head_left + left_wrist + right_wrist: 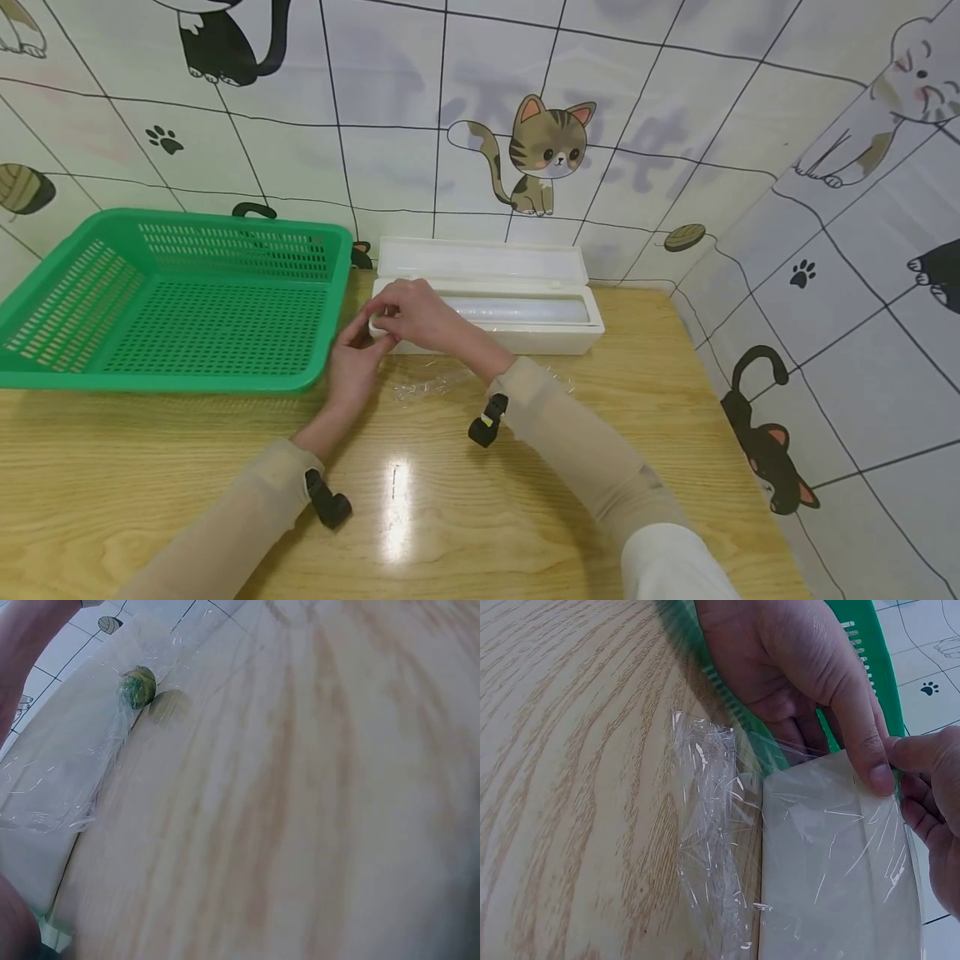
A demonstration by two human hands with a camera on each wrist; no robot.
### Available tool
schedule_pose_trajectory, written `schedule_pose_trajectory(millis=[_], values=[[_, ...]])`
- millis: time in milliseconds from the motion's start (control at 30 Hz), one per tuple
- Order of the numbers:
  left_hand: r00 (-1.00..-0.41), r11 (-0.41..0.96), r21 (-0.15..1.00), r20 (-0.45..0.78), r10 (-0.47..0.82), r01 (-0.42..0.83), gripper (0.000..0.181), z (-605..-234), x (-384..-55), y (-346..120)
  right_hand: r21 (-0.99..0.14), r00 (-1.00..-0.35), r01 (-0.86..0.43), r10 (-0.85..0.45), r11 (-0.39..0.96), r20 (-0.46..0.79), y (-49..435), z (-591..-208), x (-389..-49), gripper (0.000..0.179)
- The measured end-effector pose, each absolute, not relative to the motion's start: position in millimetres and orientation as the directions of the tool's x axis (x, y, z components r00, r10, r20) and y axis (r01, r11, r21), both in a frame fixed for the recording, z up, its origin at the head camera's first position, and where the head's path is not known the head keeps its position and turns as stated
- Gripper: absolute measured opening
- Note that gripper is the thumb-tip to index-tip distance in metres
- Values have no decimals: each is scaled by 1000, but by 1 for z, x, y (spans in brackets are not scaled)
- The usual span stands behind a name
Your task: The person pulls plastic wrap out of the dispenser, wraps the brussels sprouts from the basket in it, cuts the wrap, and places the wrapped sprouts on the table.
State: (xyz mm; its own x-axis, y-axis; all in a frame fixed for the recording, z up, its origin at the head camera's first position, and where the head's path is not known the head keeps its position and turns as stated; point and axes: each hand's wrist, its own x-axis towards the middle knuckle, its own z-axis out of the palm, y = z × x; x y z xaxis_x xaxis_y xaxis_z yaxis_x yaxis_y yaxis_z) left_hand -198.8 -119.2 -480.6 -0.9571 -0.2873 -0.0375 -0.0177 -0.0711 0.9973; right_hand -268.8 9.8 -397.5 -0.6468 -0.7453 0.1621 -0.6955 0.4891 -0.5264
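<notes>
A long white plastic wrap box (525,340) stands with its lid (480,260) raised, a roll of clear film (517,311) inside. Film (712,825) drapes over its front face and lies crumpled on the table. My left hand (354,367) grips the box's left end, thumb (880,776) on the film-covered corner and fingers partly hidden behind. At that same corner my right hand (420,312) pinches the film edge, its fingertips against the left thumb; the exact grip is partly hidden. A small green round thing (139,686) shows beside the film in the left wrist view.
A green plastic basket (225,390) stands to the left, close to the left hand. Behind and to the right rise walls covered in cat-print tiles (390,158). The wooden table (420,517) stretches toward the front.
</notes>
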Motion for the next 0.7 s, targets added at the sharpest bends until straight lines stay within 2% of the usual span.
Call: schedule_pose_trajectory(millis=[133,267,700], values=[[-958,-82,996,-38,-286,-15,64,-481,-198,-119,-576,-678,-642,-726,505,119,11,-398,-269,20],[-957,-122,993,-29,-290,7,62,-482,-199,-119,-583,-675,-638,-730,503,109,14,-400,-271,20],[-961,-106,994,-40,-275,-11,66,-482,-199,-121,-497,-538,-770,-827,401,167,20,-399,-277,14]])
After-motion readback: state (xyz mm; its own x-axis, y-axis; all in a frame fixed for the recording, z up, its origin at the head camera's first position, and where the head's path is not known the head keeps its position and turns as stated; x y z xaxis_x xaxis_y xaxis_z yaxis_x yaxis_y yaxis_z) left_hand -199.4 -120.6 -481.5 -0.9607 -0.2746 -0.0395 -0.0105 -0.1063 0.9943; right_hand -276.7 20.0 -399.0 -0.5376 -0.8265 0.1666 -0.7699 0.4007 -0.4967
